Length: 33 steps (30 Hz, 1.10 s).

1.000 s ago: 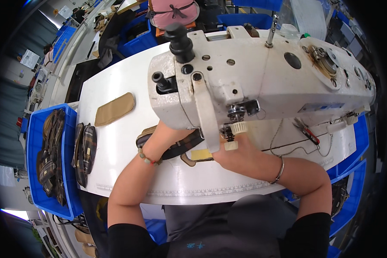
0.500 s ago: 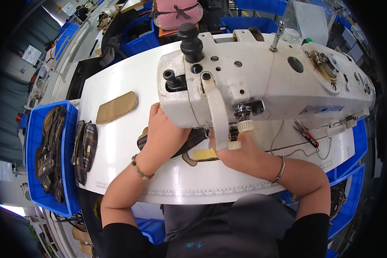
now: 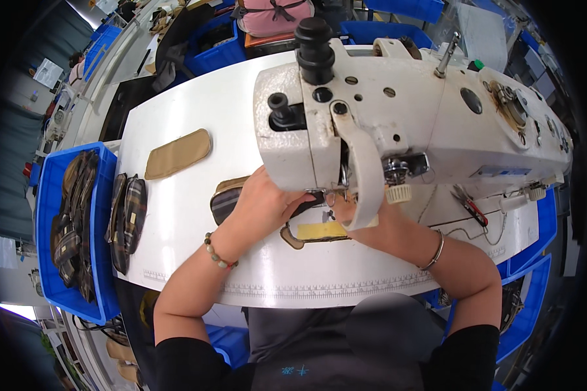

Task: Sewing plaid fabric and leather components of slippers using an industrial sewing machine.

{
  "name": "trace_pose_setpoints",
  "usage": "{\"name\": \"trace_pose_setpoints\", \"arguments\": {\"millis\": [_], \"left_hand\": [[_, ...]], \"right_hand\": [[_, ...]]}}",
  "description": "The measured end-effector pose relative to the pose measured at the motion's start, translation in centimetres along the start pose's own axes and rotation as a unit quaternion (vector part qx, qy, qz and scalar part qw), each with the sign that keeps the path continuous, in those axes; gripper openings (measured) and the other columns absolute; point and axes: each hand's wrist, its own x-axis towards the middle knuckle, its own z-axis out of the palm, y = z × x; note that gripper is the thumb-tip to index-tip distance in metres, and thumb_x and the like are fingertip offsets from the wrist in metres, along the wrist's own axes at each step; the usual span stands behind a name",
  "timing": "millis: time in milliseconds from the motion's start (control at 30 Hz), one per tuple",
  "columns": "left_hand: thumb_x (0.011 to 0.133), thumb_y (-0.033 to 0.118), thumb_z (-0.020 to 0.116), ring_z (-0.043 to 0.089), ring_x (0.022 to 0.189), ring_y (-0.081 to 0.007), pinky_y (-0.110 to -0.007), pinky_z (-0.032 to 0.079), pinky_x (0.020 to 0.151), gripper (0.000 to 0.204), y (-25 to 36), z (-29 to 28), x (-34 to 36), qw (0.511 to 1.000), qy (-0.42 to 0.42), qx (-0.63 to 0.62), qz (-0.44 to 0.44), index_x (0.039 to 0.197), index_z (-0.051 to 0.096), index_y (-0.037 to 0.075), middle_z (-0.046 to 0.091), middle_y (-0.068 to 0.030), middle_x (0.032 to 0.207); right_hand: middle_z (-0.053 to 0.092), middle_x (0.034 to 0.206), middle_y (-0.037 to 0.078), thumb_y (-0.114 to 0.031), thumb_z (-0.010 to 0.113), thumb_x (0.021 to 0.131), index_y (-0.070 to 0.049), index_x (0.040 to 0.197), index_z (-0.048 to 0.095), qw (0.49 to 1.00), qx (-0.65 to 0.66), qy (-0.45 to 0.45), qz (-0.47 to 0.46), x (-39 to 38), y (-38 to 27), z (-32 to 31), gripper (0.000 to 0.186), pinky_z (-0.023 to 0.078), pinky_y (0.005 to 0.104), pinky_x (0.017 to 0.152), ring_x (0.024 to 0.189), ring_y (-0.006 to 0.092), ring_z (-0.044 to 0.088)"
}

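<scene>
With the left hand pressing flat on the dark plaid piece under the sewing machine head on the bench, and the right hand half hidden, its grip unclear, fingers should probably stay clear of the needle.

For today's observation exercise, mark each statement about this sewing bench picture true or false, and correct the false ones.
1. The left hand rests on a dark plaid piece by the sewing machine. True.
2. A tan fabric piece lies alone on the white table. True.
3. The blue bin at the left is red. False: it is blue and holds plaid pieces.
4. The right hand is raised above the machine. False: it is on the table under the machine head.
5. Both wrists are bare. False: each wears a bracelet.
</scene>
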Motion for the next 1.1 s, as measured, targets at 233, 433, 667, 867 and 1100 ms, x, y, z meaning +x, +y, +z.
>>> {"name": "trace_pose_setpoints", "arguments": {"millis": [233,433,667,867,1100], "left_hand": [[0.075,0.018,0.078,0.062,0.095,-0.0340,-0.043,0.051,0.085,0.024,0.2,-0.3,0.1,0.999,-0.006,-0.028,-0.031,0.096,0.074,0.008,0.069,-0.0105,0.100],[0.074,0.016,0.079,0.063,0.094,-0.0342,-0.043,0.051,0.084,0.026,0.3,0.2,0.4,0.999,0.018,-0.031,-0.015,0.099,0.074,0.010,0.069,-0.0106,0.099],[0.074,0.015,0.082,0.064,0.091,-0.0364,-0.043,0.052,0.080,0.030,0.5,-0.2,0.5,0.993,0.011,-0.067,-0.091,0.102,0.074,0.011,0.070,-0.0122,0.098],[0.073,0.015,0.082,0.065,0.088,-0.0360,-0.043,0.052,0.078,0.032,0.6,-0.3,0.3,0.996,0.014,-0.040,-0.075,0.103,0.074,0.010,0.071,-0.0119,0.096],[0.071,0.015,0.084,0.066,0.082,-0.0337,-0.041,0.053,0.074,0.034,1.0,-0.4,0.8,0.995,0.007,-0.027,-0.095,0.103,0.073,0.009,0.071,-0.0112,0.092]], "right_hand": [[0.063,0.064,0.012,-0.013,0.063,0.086,-0.004,0.091,0.068,0.998,0.068,0.004,0.014,-0.3,-2.1,-0.6,0.012,0.050,0.0426,0.056,0.061,0.0330,0.064],[0.061,0.061,0.007,-0.009,0.066,0.075,0.000,0.095,0.068,0.966,-0.221,-0.031,-0.131,-2.0,-1.7,0.0,0.022,0.047,0.0365,0.049,0.057,0.0240,0.064],[0.058,0.059,0.004,-0.010,0.066,0.068,0.005,0.107,0.068,0.921,-0.302,-0.010,-0.244,-1.8,-1.4,-0.3,0.042,0.046,0.0325,0.047,0.055,0.0187,0.061],[0.059,0.059,0.007,-0.009,0.065,0.067,0.007,0.104,0.068,0.952,-0.235,-0.022,-0.196,-1.1,-1.7,0.1,0.040,0.048,0.0347,0.047,0.056,0.0225,0.063],[0.058,0.057,0.006,-0.010,0.065,0.067,0.008,0.104,0.068,0.922,-0.301,-0.001,-0.245,-2.1,0.7,2.7,0.042,0.048,0.0345,0.048,0.054,0.0217,0.062]]}}
